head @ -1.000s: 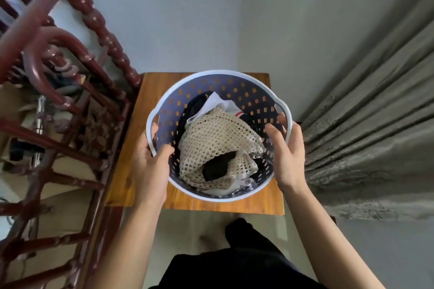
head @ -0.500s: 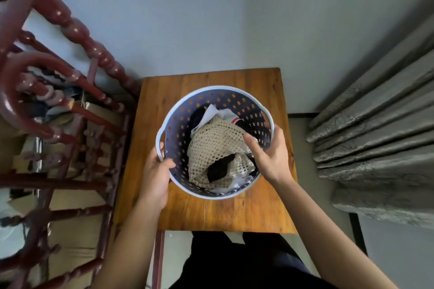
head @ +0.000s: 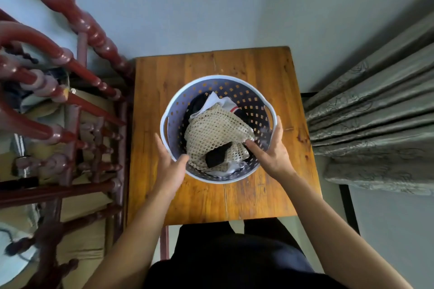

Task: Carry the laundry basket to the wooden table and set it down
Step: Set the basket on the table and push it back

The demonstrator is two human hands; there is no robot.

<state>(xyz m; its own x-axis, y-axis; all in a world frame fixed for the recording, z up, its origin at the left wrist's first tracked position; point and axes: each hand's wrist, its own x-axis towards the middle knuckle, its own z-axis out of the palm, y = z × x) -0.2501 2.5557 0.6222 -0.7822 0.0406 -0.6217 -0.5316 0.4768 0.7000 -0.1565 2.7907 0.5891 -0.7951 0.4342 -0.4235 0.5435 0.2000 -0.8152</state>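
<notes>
A round pale blue laundry basket [head: 237, 88] with square holes sits in the middle of the small wooden table [head: 169, 82]. Inside lie a cream mesh garment [head: 211, 134], a white cloth and dark clothes. My left hand [head: 170, 166] grips the basket's near left rim, thumb inside the wall. My right hand [head: 272, 151] holds the near right rim below the side handle, thumb inside too.
Dark red turned-wood furniture [head: 77, 91] stands tight against the table's left side. Grey-green curtains [head: 375, 124] hang close on the right. A pale wall [head: 211, 7] backs the table. My dark-clothed legs [head: 234, 258] are at the table's near edge.
The basket has gone down and away from me, from held above the table to resting at its middle. Both hands stayed on the rim, sliding toward its near side.
</notes>
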